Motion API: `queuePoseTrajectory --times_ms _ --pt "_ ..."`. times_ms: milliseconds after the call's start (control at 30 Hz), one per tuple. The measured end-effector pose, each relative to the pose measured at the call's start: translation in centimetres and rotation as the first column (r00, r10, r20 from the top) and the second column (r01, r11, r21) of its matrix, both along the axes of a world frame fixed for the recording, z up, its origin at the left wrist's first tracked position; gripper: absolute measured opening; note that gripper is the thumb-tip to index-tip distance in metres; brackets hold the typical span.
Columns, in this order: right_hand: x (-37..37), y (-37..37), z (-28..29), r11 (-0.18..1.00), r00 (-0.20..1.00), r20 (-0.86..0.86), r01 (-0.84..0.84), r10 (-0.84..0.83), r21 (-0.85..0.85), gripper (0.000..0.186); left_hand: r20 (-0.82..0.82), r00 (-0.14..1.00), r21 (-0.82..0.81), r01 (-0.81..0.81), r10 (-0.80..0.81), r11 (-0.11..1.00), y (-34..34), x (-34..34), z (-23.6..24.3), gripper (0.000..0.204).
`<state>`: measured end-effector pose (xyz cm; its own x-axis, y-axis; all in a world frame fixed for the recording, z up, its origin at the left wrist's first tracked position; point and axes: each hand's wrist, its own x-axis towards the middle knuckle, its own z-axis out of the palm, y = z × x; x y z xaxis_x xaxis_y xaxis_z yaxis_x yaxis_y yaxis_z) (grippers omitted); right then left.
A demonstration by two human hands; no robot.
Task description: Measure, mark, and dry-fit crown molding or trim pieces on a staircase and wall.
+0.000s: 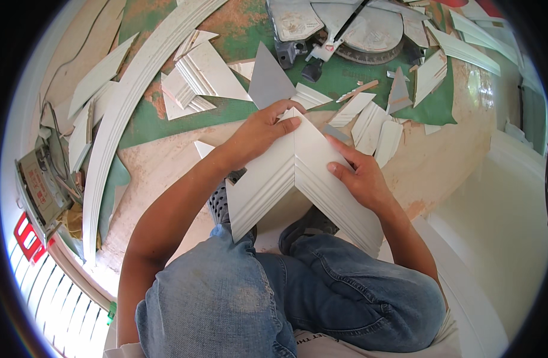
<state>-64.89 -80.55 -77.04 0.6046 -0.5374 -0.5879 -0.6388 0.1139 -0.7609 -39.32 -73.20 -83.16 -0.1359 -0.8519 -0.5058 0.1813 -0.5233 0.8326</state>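
Note:
Two white moulding pieces meet at a mitred seam in an inverted V above my legs. My left hand point(274, 128) is closed on the top of the left moulding piece point(262, 173), with the thumb on its face near the peak and fingers curled over the edge. My right hand point(351, 173) grips the outer edge of the right moulding piece point(324, 197), thumb on its face. The seam runs down from the peak to the inner corner, where the profiled ridges of both pieces meet. The backs of both pieces are hidden.
A mitre saw point(339, 27) stands at the top on a green mat point(142, 134), among several white offcuts point(202, 65) and a grey triangle point(271, 74). A long curved moulding point(116, 116) lies at left, near a metal-bodied tool point(34, 191). A white wall point(488, 232) is at right.

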Motion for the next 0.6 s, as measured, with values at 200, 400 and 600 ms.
queuePoseTrajectory --times_ms 200,400,600 --pt "-0.2 0.1 0.0 0.999 1.0 0.007 -0.008 0.008 -0.036 0.057 0.026 1.0 0.041 0.006 -0.007 0.999 -0.2 -0.2 0.5 0.026" --pt "-0.1 0.0 0.7 0.999 1.0 -0.015 -0.009 0.009 -0.031 0.058 0.034 0.999 0.06 0.036 -0.039 0.998 -0.4 -0.1 1.5 0.027" --pt "-0.2 0.2 1.0 1.0 1.0 -0.021 -0.006 0.006 -0.031 0.057 0.184 0.975 -0.06 0.136 -0.123 0.989 -0.2 0.1 1.4 0.057"
